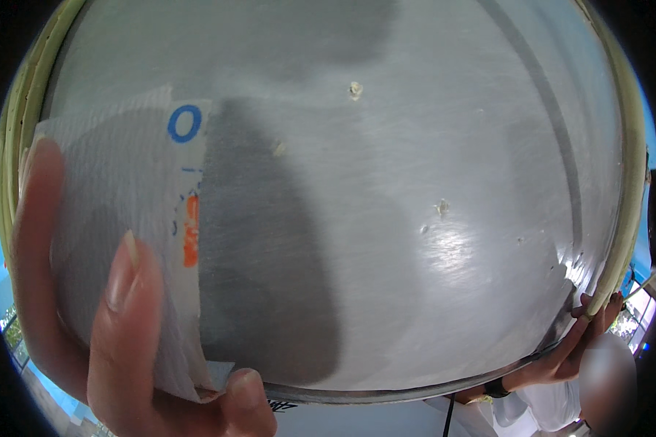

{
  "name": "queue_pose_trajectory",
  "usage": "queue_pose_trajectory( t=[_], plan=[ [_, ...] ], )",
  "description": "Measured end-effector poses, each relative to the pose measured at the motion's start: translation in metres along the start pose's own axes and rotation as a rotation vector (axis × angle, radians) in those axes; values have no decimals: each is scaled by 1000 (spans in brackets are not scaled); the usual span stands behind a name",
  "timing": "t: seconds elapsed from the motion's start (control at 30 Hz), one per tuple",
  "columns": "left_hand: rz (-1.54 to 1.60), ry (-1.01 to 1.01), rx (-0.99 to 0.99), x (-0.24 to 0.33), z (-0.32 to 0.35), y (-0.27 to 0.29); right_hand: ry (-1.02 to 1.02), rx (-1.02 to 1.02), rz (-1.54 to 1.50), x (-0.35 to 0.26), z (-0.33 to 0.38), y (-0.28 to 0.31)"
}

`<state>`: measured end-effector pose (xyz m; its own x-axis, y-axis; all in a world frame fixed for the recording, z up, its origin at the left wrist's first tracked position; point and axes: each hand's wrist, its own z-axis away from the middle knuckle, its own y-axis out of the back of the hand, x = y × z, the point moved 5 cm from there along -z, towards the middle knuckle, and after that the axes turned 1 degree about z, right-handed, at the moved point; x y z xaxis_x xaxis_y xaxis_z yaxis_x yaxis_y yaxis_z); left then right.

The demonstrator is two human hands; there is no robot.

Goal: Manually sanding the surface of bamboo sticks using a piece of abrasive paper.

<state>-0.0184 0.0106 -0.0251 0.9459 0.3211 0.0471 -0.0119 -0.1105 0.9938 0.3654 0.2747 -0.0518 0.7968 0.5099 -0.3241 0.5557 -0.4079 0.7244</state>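
Observation:
At the lower left, my left hand (127,342) is closed on a white ribbed sheet (109,167) that looks like woven plastic or paper. Along the sheet's right border run a blue ring-shaped mark and an orange patch. One finger reaches up its left side, another lies bent across its front, and a shorter fingertip shows at its lower corner. The sheet lies against or just in front of a shiny grey metal surface (386,240); I cannot tell whether they touch. My right hand is out of view.
Pale yellowish edging (630,146) borders the metal left and right. Small pits or stuck crumbs (442,207) mark the metal. At the lower right, another person's hand (561,357) with a dark wristband touches the rim. That person's white clothing (547,408) shows below.

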Motion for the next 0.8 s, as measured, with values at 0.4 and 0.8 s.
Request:
queue_pose_trajectory(
  t=[0.4,0.8],
  plan=[
    [63,20,18,-3,4,-2,-4,-20,8,-3,0,-2],
    [101,99,153,10,-7,-12,-14,-33,-10,-2,-2,-2]
  ],
)
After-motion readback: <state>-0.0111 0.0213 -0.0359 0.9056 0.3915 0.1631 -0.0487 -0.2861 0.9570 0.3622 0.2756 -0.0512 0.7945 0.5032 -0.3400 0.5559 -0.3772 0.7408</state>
